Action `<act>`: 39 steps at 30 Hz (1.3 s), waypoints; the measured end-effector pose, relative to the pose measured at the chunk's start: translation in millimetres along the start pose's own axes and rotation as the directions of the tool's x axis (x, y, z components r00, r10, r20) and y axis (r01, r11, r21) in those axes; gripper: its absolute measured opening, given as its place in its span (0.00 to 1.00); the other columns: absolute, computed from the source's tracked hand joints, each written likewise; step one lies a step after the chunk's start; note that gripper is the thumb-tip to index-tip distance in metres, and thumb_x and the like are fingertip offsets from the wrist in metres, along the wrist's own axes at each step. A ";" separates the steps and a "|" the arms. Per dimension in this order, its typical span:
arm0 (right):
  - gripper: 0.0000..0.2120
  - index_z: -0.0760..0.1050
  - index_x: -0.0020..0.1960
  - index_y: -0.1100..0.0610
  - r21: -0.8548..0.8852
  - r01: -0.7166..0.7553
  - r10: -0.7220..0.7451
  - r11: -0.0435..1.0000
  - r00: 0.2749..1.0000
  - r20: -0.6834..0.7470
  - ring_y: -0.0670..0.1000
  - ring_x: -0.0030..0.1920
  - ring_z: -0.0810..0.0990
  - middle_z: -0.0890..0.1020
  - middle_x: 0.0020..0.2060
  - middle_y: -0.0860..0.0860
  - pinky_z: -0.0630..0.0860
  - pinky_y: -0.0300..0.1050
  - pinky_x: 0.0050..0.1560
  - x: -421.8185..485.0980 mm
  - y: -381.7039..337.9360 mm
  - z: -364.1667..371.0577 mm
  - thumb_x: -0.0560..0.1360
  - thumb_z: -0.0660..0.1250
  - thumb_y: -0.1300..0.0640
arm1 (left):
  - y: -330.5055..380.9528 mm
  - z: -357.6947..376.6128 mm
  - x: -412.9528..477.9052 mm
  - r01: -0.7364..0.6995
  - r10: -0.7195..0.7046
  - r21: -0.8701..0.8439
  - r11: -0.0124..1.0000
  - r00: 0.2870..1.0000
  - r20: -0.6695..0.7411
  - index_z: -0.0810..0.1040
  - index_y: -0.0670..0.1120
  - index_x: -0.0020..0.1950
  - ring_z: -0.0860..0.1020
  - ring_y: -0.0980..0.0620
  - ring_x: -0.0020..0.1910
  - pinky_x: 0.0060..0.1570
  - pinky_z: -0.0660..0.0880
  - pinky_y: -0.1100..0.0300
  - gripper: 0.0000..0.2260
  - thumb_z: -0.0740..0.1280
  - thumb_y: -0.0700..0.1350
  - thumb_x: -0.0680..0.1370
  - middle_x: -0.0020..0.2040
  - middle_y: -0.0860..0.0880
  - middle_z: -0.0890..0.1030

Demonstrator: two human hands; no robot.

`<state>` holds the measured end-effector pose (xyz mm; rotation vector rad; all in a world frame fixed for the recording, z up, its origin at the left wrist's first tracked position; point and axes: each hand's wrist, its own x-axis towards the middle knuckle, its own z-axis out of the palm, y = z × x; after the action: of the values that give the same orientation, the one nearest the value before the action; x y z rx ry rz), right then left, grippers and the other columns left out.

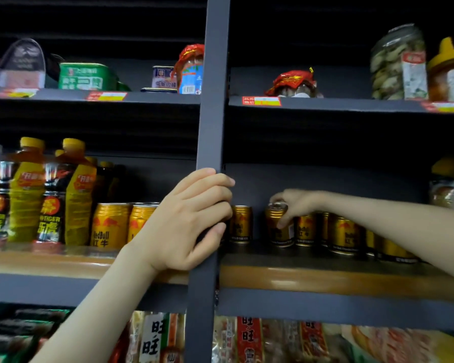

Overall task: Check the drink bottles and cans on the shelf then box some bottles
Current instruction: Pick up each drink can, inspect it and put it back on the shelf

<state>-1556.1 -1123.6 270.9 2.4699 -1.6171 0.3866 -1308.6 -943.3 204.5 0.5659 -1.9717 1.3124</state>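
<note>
Bracing with the left hand (192,221), fingers curled round the post (212,113). Holding a can (277,231) by its top with the right hand (294,205), fingertips curled over the rim, one down its near side. Found on the middle shelf (325,276), just right of the post, about upright at the left end of a tight row (344,234), with a lone can (240,224) further left. Probably full: stiff, fairly heavy, slick metal. Better gripped round the body than pinched at the lid.

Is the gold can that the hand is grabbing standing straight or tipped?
Slightly tipped: the right hand grips the gold can by its top, and it leans left beside upright neighbouring cans.
</note>
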 end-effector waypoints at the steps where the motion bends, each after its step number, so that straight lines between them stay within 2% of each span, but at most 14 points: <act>1: 0.38 0.65 0.73 0.52 0.012 0.008 -0.007 1.000 0.999 -0.033 0.53 0.62 0.72 0.71 0.66 0.53 0.70 0.42 0.58 -7.0 -0.7 -1.8 0.68 0.76 0.47 | 0.5 0.5 0.1 0.003 -0.003 -0.005 1.000 1.000 -0.009 0.81 0.41 0.45 0.72 0.47 0.64 0.73 0.57 0.54 0.14 0.57 0.45 0.76 0.50 0.45 0.80; 6: 0.33 0.67 0.69 0.47 0.144 0.033 0.006 0.989 0.964 -0.265 0.49 0.54 0.69 0.68 0.56 0.50 0.68 0.41 0.51 -50.9 -1.4 -13.1 0.68 0.77 0.50 | -0.6 3.8 -1.8 -0.012 0.010 -0.051 0.999 0.999 -0.041 0.81 0.41 0.45 0.73 0.47 0.64 0.73 0.58 0.52 0.14 0.57 0.45 0.77 0.50 0.45 0.80; 11: 0.34 0.67 0.69 0.47 0.234 0.132 -0.008 0.963 0.884 -0.467 0.48 0.58 0.70 0.70 0.59 0.49 0.67 0.40 0.55 -111.8 -10.8 -26.2 0.67 0.78 0.55 | 0.6 0.5 -1.7 0.005 -0.005 -0.011 1.000 1.000 0.012 0.81 0.43 0.47 0.72 0.46 0.65 0.74 0.59 0.51 0.12 0.59 0.46 0.78 0.51 0.46 0.80; 14: 0.34 0.68 0.68 0.46 0.210 0.233 -0.072 0.950 0.812 -0.579 0.47 0.60 0.71 0.71 0.58 0.46 0.66 0.36 0.55 -158.4 -23.2 -30.2 0.66 0.79 0.56 | 20.8 -1.5 2.7 0.142 -0.142 0.021 0.990 0.990 0.014 0.82 0.44 0.48 0.73 0.47 0.66 0.74 0.59 0.52 0.11 0.61 0.46 0.77 0.50 0.47 0.81; 16: 0.33 0.68 0.65 0.42 0.210 0.293 -0.103 0.933 0.775 -0.624 0.42 0.58 0.70 0.71 0.58 0.42 0.65 0.28 0.51 -194.5 -35.0 -31.4 0.66 0.79 0.56 | 45.2 -5.0 3.2 0.280 -0.281 -0.040 0.959 0.960 -0.007 0.80 0.45 0.53 0.72 0.48 0.66 0.74 0.58 0.54 0.11 0.63 0.49 0.77 0.53 0.48 0.81; 19: 0.34 0.67 0.64 0.38 0.203 0.387 -0.177 0.899 0.746 -0.642 0.34 0.55 0.69 0.70 0.57 0.36 0.65 0.19 0.50 -255.5 -55.6 -26.9 0.64 0.79 0.51 | 99.1 -15.9 0.8 0.434 -0.446 -0.227 0.872 0.895 0.001 0.74 0.45 0.65 0.66 0.52 0.71 0.73 0.55 0.61 0.23 0.63 0.57 0.75 0.63 0.49 0.77; 22: 0.35 0.66 0.66 0.38 0.217 0.475 -0.277 0.853 0.764 -0.583 0.29 0.58 0.69 0.69 0.59 0.31 0.64 0.20 0.54 -313.8 -74.8 -1.5 0.62 0.76 0.44 | 165.7 -30.5 -4.3 0.497 -0.506 -0.473 0.728 0.854 0.118 0.64 0.46 0.73 0.64 0.55 0.72 0.72 0.58 0.63 0.34 0.68 0.59 0.72 0.69 0.50 0.71; 25: 0.38 0.66 0.66 0.36 0.348 0.501 -0.315 0.792 0.824 -0.470 0.28 0.61 0.67 0.69 0.61 0.30 0.63 0.21 0.57 -364.3 -83.1 48.7 0.61 0.80 0.50 | 234.4 -49.2 -26.4 0.638 -0.596 -0.637 0.432 0.732 0.329 0.61 0.53 0.71 0.71 0.58 0.65 0.63 0.70 0.64 0.35 0.74 0.54 0.69 0.66 0.54 0.72; 27: 0.44 0.63 0.67 0.31 0.544 0.445 -0.259 0.712 0.886 -0.386 0.29 0.63 0.67 0.69 0.62 0.30 0.65 0.24 0.59 -395.1 -86.0 91.8 0.61 0.82 0.52 | 279.3 -63.7 -52.5 0.739 -0.634 -0.613 0.279 0.621 0.460 0.61 0.57 0.67 0.72 0.63 0.60 0.56 0.69 0.74 0.35 0.78 0.49 0.68 0.61 0.56 0.73; 29: 0.48 0.57 0.69 0.29 0.763 0.319 -0.196 0.562 0.948 -0.251 0.32 0.66 0.68 0.69 0.65 0.31 0.68 0.29 0.61 -424.9 -94.2 137.4 0.61 0.81 0.50 | 322.4 -78.1 -84.0 0.823 -0.647 -0.546 0.156 0.503 0.573 0.60 0.59 0.65 0.73 0.65 0.57 0.52 0.69 0.77 0.34 0.78 0.51 0.67 0.59 0.59 0.74; 31: 0.49 0.55 0.68 0.31 0.896 0.145 -0.120 0.420 0.987 -0.104 0.29 0.62 0.69 0.69 0.63 0.33 0.68 0.24 0.56 -454.4 -110.1 179.2 0.58 0.81 0.50 | 359.0 -89.8 -113.5 0.871 -0.633 -0.484 0.089 0.425 0.647 0.60 0.59 0.65 0.74 0.62 0.60 0.55 0.72 0.70 0.35 0.79 0.51 0.67 0.61 0.58 0.75; 33: 0.43 0.60 0.62 0.34 0.950 -0.019 -0.027 0.311 0.999 0.029 0.26 0.55 0.72 0.72 0.57 0.33 0.69 0.22 0.51 -481.7 -127.6 214.4 0.54 0.78 0.51 | 388.8 -97.6 -139.0 0.900 -0.617 -0.433 0.055 0.372 0.694 0.60 0.61 0.65 0.75 0.60 0.60 0.58 0.75 0.61 0.35 0.79 0.49 0.67 0.62 0.56 0.76; 36: 0.39 0.64 0.62 0.38 0.951 -0.130 0.077 0.280 0.991 0.112 0.31 0.56 0.74 0.75 0.57 0.37 0.71 0.27 0.54 -514.3 -144.7 255.4 0.59 0.80 0.55 | 421.6 -106.4 -167.4 0.923 -0.603 -0.383 -0.045 0.280 0.747 0.59 0.67 0.60 0.75 0.62 0.59 0.57 0.76 0.59 0.33 0.78 0.49 0.68 0.60 0.60 0.75; 39: 0.39 0.65 0.62 0.40 0.930 -0.146 0.124 0.339 0.986 0.110 0.34 0.59 0.72 0.73 0.60 0.41 0.70 0.28 0.57 -533.0 -152.7 279.4 0.61 0.81 0.61 | 446.3 -113.6 -191.0 0.932 -0.572 -0.331 -0.148 0.192 0.797 0.59 0.67 0.60 0.73 0.67 0.59 0.56 0.73 0.68 0.31 0.76 0.52 0.68 0.59 0.66 0.72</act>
<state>-1584.0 -673.8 -156.1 3.0001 -1.9334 1.8217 -1450.8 -666.8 -185.2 1.3132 -1.5679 -0.6970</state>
